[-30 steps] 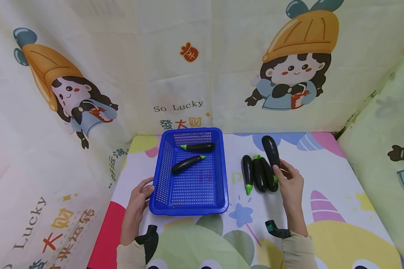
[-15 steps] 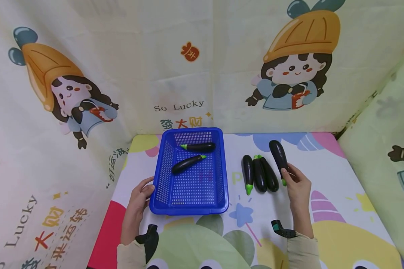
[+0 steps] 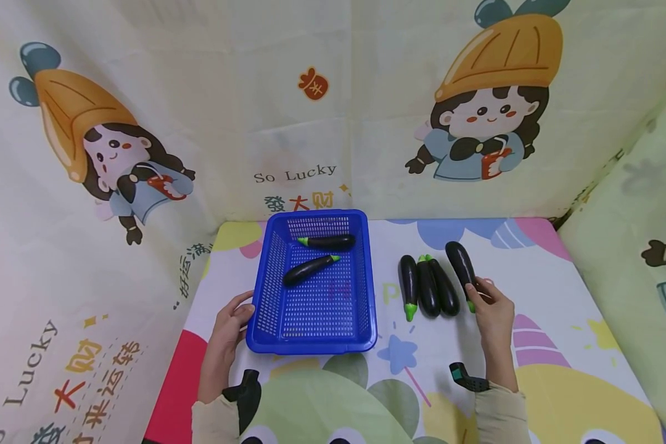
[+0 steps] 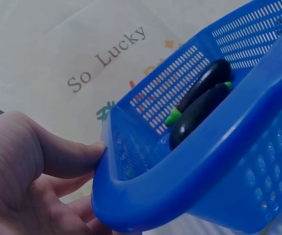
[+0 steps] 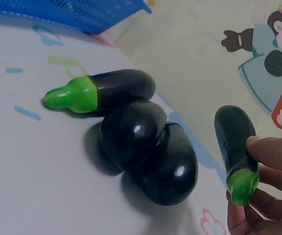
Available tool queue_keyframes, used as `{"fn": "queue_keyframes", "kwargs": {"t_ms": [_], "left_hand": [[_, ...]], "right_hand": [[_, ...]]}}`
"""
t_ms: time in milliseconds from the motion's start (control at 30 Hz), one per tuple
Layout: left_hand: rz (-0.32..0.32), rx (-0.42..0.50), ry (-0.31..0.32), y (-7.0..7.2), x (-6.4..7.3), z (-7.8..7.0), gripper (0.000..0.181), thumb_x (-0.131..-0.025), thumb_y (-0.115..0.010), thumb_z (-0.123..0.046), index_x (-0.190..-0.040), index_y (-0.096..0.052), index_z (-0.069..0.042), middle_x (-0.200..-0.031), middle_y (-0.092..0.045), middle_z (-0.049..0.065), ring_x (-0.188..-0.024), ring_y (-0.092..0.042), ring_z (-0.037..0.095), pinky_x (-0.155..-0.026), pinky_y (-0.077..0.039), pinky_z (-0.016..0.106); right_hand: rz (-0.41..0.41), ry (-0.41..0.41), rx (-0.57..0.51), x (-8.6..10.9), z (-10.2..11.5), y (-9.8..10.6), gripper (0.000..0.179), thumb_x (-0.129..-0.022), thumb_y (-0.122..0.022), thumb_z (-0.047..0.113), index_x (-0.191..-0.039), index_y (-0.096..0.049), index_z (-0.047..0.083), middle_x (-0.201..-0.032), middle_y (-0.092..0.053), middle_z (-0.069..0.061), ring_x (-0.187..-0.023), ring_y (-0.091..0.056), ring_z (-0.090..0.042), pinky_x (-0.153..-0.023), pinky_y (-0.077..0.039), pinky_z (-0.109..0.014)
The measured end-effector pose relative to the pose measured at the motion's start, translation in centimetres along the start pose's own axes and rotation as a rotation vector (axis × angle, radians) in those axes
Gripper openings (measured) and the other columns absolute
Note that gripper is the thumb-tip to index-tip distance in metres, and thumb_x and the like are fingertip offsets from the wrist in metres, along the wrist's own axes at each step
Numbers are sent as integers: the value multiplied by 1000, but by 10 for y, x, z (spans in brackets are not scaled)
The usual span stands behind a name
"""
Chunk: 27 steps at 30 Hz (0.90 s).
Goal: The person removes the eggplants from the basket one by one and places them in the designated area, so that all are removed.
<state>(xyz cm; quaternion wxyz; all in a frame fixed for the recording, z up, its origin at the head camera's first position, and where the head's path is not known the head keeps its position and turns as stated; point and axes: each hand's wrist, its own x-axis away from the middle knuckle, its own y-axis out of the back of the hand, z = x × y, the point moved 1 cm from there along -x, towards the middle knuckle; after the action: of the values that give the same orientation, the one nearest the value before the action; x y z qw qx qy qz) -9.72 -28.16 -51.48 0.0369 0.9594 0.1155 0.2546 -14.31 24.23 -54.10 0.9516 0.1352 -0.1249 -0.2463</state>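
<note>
A blue perforated plastic basket (image 3: 330, 320) stands on the left half of the table, with two dark eggplants (image 3: 311, 271) lying inside. My left hand (image 3: 227, 333) grips its left rim; the left wrist view shows the thumb (image 4: 74, 156) against the rim's edge and fingers underneath. In my right hand (image 3: 494, 314) is another eggplant (image 3: 459, 262), pinched near its green stem end between thumb and fingers. The right wrist view shows this eggplant (image 5: 235, 139) with its green cap towards the palm. Left of it, three eggplants (image 3: 428, 287) lie side by side on the table.
A cartoon-printed cloth covers the table (image 3: 411, 370). Printed fabric walls (image 3: 366, 123) rise behind it and at both sides. Black cameras are strapped to the left wrist (image 3: 245, 394) and the right wrist (image 3: 468, 377).
My right hand has moved right and slightly nearer with its eggplant, away from the three lying ones, which it overlapped before. The left hand and basket have stayed put.
</note>
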Motion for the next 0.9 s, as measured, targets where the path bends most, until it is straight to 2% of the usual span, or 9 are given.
{"fn": "queue_keyframes", "kwargs": {"t_ms": [133,200,300,367,433,667,900], "left_hand": [[4,0,5,0,0,-1,47,-108,-50,-12,-154,-49,-16,-92,-73,-14,-81,-69,7,-71,-57,21],[2,-2,8,0,1,-1,47,-108,-50,-12,-154,-49,-16,-92,-73,-14,-81,-69,7,-71,-57,21],[-3,-4,4,0,1,-1,46,-108,-50,-12,-154,-49,-16,-91,-73,-14,-80,-69,7,-70,-56,21],[-4,-5,3,0,1,-1,47,-108,-50,-12,-154,-49,-16,-91,-73,-14,-80,-69,7,-70,-56,21],[-3,-4,2,0,0,-1,47,-108,-50,-12,-154,-49,-16,-90,-73,-14,-79,-69,7,-70,-56,21],[3,0,4,1,0,0,47,-108,-50,-13,-154,-48,-16,-92,-73,-15,-80,-69,7,-71,-57,22],[6,5,-5,0,0,1,46,-108,-49,-12,-154,-49,-16,-91,-73,-15,-80,-69,6,-71,-57,21]], "right_hand": [[2,5,50,-2,-5,2,47,-97,-75,31,-137,-69,8,-89,-57,31,-84,-55,10,-66,-48,-8],[-4,11,91,-3,-6,2,45,-97,-75,31,-136,-70,9,-92,-62,26,-82,-54,12,-65,-47,-8],[-16,28,159,-3,-8,2,43,-97,-75,29,-135,-71,9,-104,-75,3,-77,-52,15,-62,-46,-9],[-20,38,195,-4,-9,1,42,-97,-75,29,-134,-71,8,-117,-75,-16,-75,-50,17,-61,-45,-9],[-19,53,217,-6,-12,0,42,-97,-75,28,-133,-72,8,-124,-72,-24,-72,-49,19,-59,-45,-10],[-8,98,297,-12,-19,-4,42,-97,-75,28,-132,-71,5,-119,-74,-26,-66,-44,22,-55,-44,-13],[-8,104,358,-14,-24,-7,43,-97,-74,27,-132,-71,3,-118,-75,-25,-74,-49,13,-55,-43,-12]]}}
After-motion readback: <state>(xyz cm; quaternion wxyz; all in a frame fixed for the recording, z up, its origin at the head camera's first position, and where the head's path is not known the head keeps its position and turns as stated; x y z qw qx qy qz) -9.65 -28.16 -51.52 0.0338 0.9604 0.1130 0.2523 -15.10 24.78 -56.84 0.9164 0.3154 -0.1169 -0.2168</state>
